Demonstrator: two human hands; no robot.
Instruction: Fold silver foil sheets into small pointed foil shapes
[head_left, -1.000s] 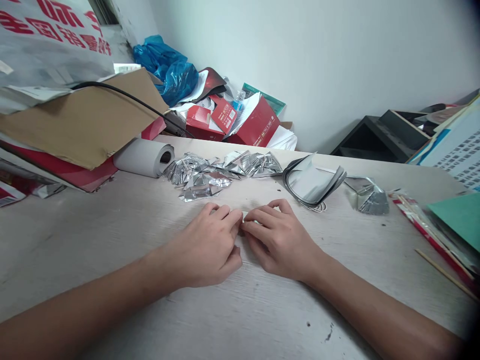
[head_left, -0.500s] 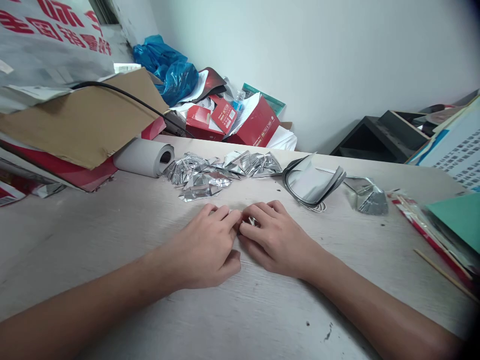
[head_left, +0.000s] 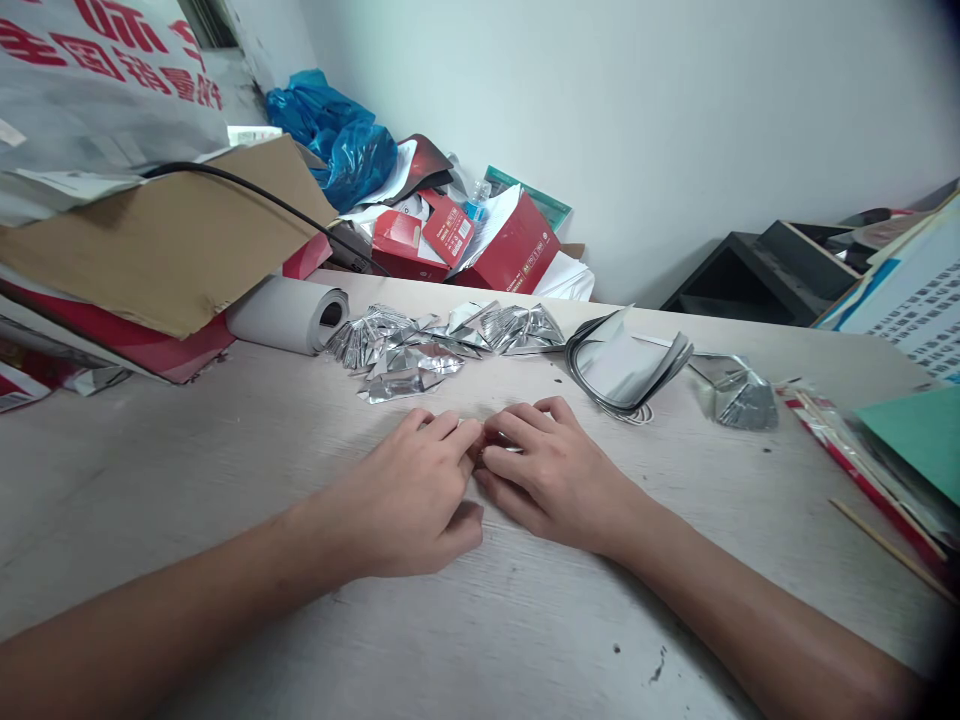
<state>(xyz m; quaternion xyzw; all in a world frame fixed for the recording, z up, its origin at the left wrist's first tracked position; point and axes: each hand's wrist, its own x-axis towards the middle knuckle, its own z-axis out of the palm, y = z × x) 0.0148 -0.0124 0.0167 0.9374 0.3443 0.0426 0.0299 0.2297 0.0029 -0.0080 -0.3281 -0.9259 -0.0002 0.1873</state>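
small foil piece mostly hidden under fingers, printed banner cut off

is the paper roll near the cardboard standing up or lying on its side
Lying on its side: the paper roll rests lengthwise on the table, its hollow core facing sideways toward the foil pieces.

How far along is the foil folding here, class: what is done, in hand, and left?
Done: a heap of folded foil pieces lies beyond the hands, and one more folded piece to the right. In hand: left hand and right hand meet fingertip to fingertip over a small piece, almost wholly hidden. Left: a curled stack of flat foil sheets looks unfolded.
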